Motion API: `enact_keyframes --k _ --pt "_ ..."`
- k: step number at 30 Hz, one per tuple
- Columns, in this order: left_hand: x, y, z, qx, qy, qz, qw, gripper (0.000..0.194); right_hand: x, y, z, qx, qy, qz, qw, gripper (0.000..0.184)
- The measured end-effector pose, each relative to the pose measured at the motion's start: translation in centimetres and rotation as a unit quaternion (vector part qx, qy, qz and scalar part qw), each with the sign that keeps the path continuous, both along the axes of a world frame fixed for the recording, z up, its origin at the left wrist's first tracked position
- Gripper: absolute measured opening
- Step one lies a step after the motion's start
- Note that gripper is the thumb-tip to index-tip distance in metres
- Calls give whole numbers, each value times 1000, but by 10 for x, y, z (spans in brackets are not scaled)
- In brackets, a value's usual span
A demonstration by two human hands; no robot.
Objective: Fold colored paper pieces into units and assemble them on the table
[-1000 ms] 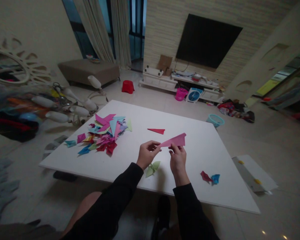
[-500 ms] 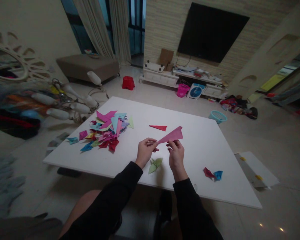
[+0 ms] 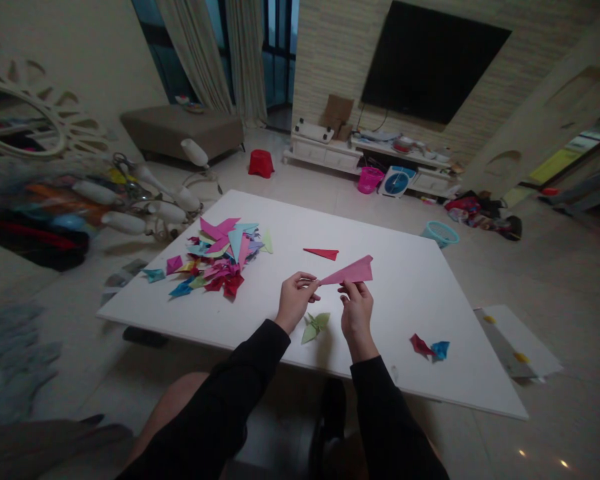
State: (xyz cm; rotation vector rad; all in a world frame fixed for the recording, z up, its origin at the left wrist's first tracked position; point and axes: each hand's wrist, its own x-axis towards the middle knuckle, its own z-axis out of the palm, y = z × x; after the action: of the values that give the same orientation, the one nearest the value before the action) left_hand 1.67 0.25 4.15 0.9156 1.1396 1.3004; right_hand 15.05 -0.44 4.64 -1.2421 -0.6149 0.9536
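Note:
A pink paper plane (image 3: 351,271) is held above the white table (image 3: 275,327) between my two hands. My left hand (image 3: 296,299) pinches its pointed nose. At the lower edge near the wide tail, the fingers of my right hand (image 3: 356,307) are closed on it. Just beyond it lies a smaller red paper plane (image 3: 322,253), flat on the table. A light green folded paper piece (image 3: 315,327) rests below and between my hands. To the right sit a dark red folded paper piece (image 3: 421,345) and a blue one (image 3: 440,350), close together.
A heap of colourful folded papers (image 3: 225,257) covers the table's left part. Beyond the table stand a red stool (image 3: 261,163), a pink basket (image 3: 369,179) and a light blue basket (image 3: 441,234). A lamp with several white shades (image 3: 167,211) is by the left edge.
The whole view has shifted slightly, with the scene moving right. The pink paper plane has levelled a little, its tail tipping down; both hands keep their hold.

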Motion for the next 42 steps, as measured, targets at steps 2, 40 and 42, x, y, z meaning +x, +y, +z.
enact_keyframes --k 2,40,42 --pt "-1 2 0 15 19 0 1000 33 -1 2 0 -3 1 1 1000 25" --pt "3 -5 4 -10 -49 -57 997 40 -6 -1 -1 33 -13 46 998 34" --pt "2 -5 4 -7 -48 -57 997 39 -6 -1 -2 32 -10 47 998 33"
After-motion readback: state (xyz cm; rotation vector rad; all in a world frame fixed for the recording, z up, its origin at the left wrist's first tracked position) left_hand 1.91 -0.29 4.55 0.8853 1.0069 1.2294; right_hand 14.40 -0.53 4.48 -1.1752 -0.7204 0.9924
